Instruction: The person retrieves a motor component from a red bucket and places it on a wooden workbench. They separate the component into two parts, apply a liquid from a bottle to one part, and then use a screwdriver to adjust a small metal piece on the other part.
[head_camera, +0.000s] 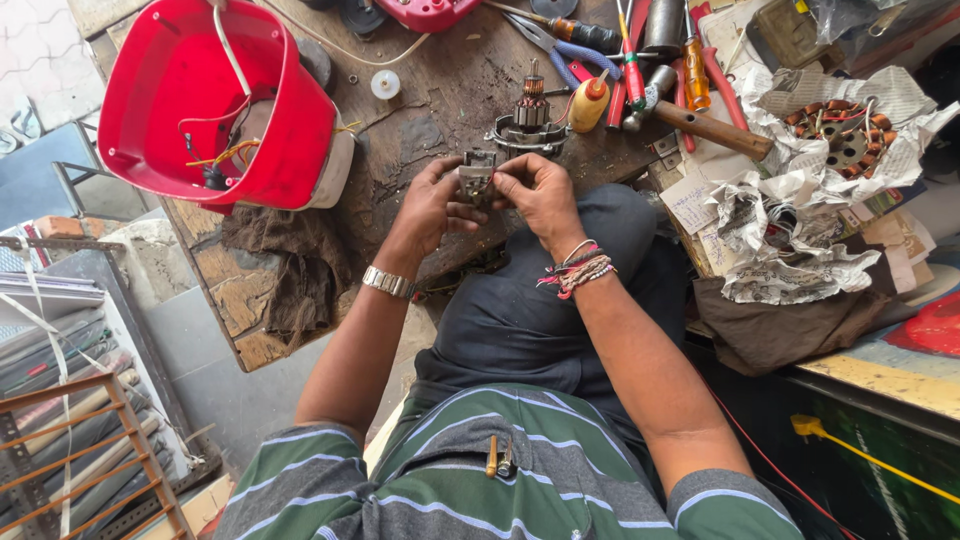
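My left hand (432, 203) and my right hand (535, 192) both grip a small grey metal motor part (476, 178) just above the worn wooden workbench (440, 90). My fingers wrap its sides and hide most of it. Right behind it on the bench stands a motor armature with copper windings (530, 105) in a metal housing (518, 135). A metal watch is on my left wrist, and coloured threads circle my right wrist.
A red plastic appliance shell (200, 100) with loose wires lies at the left. Screwdrivers, pliers, a hammer (700, 122) and a small yellow bottle (588, 103) lie at the back right. Crumpled newspaper holds a copper-wound stator (840, 130). A brown rag (290, 260) hangs off the bench edge.
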